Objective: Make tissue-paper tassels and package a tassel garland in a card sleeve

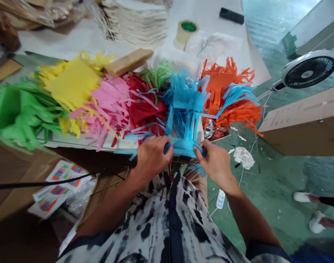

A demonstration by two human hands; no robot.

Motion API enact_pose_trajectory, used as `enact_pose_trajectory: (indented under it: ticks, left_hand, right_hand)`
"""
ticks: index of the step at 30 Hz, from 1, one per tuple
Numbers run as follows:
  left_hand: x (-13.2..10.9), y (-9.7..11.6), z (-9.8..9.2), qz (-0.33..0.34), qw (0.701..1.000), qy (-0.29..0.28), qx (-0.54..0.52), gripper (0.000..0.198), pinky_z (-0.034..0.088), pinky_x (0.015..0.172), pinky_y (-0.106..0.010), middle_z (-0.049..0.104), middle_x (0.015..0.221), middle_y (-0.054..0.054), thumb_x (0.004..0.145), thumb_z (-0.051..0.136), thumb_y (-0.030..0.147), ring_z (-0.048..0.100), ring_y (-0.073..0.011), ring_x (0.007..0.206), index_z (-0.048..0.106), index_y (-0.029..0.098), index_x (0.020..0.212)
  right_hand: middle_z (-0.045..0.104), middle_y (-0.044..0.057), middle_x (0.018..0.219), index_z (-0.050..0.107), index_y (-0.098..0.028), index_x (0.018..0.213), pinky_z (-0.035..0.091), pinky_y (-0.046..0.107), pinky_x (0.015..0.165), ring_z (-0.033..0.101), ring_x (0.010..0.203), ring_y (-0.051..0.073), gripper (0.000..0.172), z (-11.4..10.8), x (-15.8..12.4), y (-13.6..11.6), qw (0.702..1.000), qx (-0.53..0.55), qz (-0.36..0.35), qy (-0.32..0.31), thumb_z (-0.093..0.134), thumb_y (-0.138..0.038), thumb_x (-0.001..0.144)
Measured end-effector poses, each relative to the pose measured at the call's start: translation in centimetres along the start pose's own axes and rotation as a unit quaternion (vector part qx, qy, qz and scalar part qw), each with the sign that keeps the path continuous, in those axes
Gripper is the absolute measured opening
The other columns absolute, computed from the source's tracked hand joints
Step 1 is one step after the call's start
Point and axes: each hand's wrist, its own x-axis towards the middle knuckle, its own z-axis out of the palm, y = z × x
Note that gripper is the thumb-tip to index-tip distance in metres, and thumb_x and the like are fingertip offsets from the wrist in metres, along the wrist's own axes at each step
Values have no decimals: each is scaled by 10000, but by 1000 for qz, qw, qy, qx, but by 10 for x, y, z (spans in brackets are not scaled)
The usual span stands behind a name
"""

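Observation:
Between my two hands a blue tissue-paper fringe (182,147) is stretched at the table's front edge. My left hand (153,155) pinches its left end, and my right hand (214,160) grips the right end between thumb and fingers. More blue fringe (183,95) lies on the table just beyond, its strips hanging toward my hands. Red fringe (145,106) lies left of it, then pink fringe (112,95), yellow fringe (73,84) and green fringe (21,109). Orange fringe (217,86) is to the right, with some blue strips over it.
A tape roll (185,33), a black object (231,15) and a wooden block (130,62) lie farther back, near stacked whitish material (136,23). A fan (309,71) and a cardboard box (303,124) stand right. Below left, a box holds printed sheets (64,179). A power strip (220,199) lies on the floor.

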Motion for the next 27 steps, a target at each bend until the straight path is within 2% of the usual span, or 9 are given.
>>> enact_pose_trajectory:
  ticks: [4, 7, 9, 11, 14, 18, 21, 24, 27]
  left_hand:
    - [1, 1, 3, 10, 1000, 8, 22, 123, 453, 703, -356, 718, 804, -39, 928, 719, 283, 678, -251, 838, 663, 201, 855]
    - [1, 3, 3, 37, 998, 37, 41, 131, 501, 758, -384, 733, 920, -88, 955, 695, 276, 675, -273, 897, 698, 166, 1028]
    - [-1, 4, 2, 86, 993, 74, 42, 271, 528, 860, -413, 751, 1100, -124, 985, 657, 234, 679, -290, 1028, 684, 159, 1244]
    - [-3, 4, 3, 177, 980, 91, 27, 384, 514, 1024, -447, 740, 1290, -105, 1014, 608, 171, 658, -285, 1214, 631, 204, 1397]
    - [-7, 5, 6, 303, 952, 48, -10, 387, 386, 1253, -492, 728, 1386, -39, 1052, 541, 140, 610, -237, 1375, 623, 226, 1420]
    - [-16, 6, 12, 306, 951, -25, -35, 409, 325, 1313, -547, 699, 1435, -83, 1062, 581, 342, 611, -258, 1398, 622, 180, 1434]
    - [-22, 6, 13, 289, 956, -50, -33, 476, 277, 1329, -590, 633, 1522, -90, 1047, 595, 428, 547, -281, 1468, 600, 220, 1476]
    - [-25, 6, 12, 280, 957, -60, -33, 450, 184, 1352, -613, 598, 1562, -68, 1058, 578, 410, 510, -264, 1501, 591, 273, 1486]
    - [-26, 7, 11, 275, 959, -66, -35, 430, 96, 1353, -648, 596, 1564, -63, 1057, 580, 410, 509, -262, 1502, 602, 293, 1470]
  right_hand:
    - [741, 40, 759, 671, -220, 934, 191, 309, 602, 655, 674, 205, 300, 0, 3, 1, 1000, 8, 12, -13, 582, -498, 1006]
    - [737, 38, 751, 669, -223, 939, 202, 307, 604, 652, 670, 209, 296, 0, 5, 4, 1000, 10, 14, -23, 582, -500, 999]
    - [739, 41, 760, 671, -225, 948, 207, 310, 603, 652, 669, 209, 303, -1, 6, 5, 1000, 9, 9, -28, 569, -505, 1004]
    - [747, 49, 776, 677, -226, 955, 208, 314, 603, 656, 674, 215, 320, -1, 7, 5, 999, 6, 6, -32, 558, -519, 1008]
    - [758, 56, 785, 692, -233, 953, 215, 317, 607, 665, 686, 225, 322, -1, 9, 3, 999, -2, 8, -38, 562, -523, 1005]
    - [765, 49, 812, 697, -240, 994, 251, 311, 609, 669, 701, 222, 276, -4, 13, 8, 1000, 6, 15, -24, 590, -495, 992]
    - [779, 46, 908, 689, -230, 1074, 327, 308, 622, 694, 770, 224, 206, -14, 13, 24, 999, 22, 22, 23, 636, -391, 958]
    - [778, 93, 1087, 705, -200, 1153, 431, 343, 709, 719, 936, 264, 248, -26, 1, 37, 990, -17, 18, 138, 583, -223, 938]
    - [759, 112, 1245, 704, -189, 1230, 489, 403, 908, 691, 1138, 279, 366, -28, -21, 31, 967, -18, -95, 237, 517, -115, 924]
